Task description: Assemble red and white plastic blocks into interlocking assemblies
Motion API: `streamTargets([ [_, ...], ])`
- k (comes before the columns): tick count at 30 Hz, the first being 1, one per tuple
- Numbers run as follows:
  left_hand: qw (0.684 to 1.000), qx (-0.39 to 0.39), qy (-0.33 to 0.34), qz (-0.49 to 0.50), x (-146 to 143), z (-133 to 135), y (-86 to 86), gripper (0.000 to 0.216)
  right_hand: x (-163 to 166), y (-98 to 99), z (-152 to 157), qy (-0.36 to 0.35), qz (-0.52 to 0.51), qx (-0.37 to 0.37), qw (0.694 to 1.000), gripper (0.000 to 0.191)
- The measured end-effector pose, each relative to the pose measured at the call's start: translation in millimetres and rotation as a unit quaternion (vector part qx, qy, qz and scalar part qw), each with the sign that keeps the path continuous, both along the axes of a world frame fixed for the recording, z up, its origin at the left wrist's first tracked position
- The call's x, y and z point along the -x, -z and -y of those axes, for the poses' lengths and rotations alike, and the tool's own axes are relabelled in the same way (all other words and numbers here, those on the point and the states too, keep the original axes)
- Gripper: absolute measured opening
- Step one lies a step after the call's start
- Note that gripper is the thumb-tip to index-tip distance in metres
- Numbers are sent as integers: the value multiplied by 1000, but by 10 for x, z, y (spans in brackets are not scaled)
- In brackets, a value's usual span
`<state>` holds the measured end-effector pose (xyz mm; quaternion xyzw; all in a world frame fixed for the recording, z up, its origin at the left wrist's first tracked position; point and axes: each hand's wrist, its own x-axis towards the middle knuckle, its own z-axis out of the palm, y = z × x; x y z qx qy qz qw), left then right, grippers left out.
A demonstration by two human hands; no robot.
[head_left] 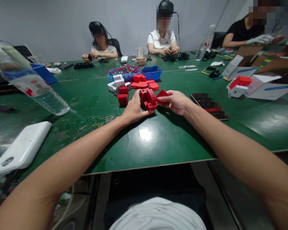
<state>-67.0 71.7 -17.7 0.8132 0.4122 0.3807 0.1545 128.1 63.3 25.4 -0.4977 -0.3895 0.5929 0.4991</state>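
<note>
My left hand point(135, 108) is closed round a red plastic housing point(148, 98) with an open hollow facing up. In my right hand point(177, 101), a flat red plastic piece point(162, 95) is pinched between thumb and fingers, close to the housing's right side; whether the two touch I cannot tell. Just left of my left hand stand red blocks point(123, 96). Behind them lie white plastic parts point(119, 84), and beyond my hands is a group of flat red parts point(142, 83).
A blue tray point(156, 72) holds coloured wires. On the left are a tilted water bottle point(45, 92) and a white device point(21, 147). A dark phone point(206, 103) lies right of my right hand, near open cartons point(273, 86). Several people sit around the green table point(144, 153).
</note>
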Motion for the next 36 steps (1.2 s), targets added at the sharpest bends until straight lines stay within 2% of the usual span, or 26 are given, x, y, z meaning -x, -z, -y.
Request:
streamTargets([
  [15,1000,-15,1,0,0,-12,19,95,-17,68,-72,11,26,-38,999,34],
  [28,1000,-7,-3,-3,-3,-16,13,98,-5,61,-67,-5,-24,-22,999,35],
  [33,1000,-8,-4,-8,2,-18,14,99,16,35,-35,-19,-57,-23,998,21],
  [36,1000,-10,-3,-6,4,-21,24,100,27,15,-29,4,-65,-9,998,23],
])
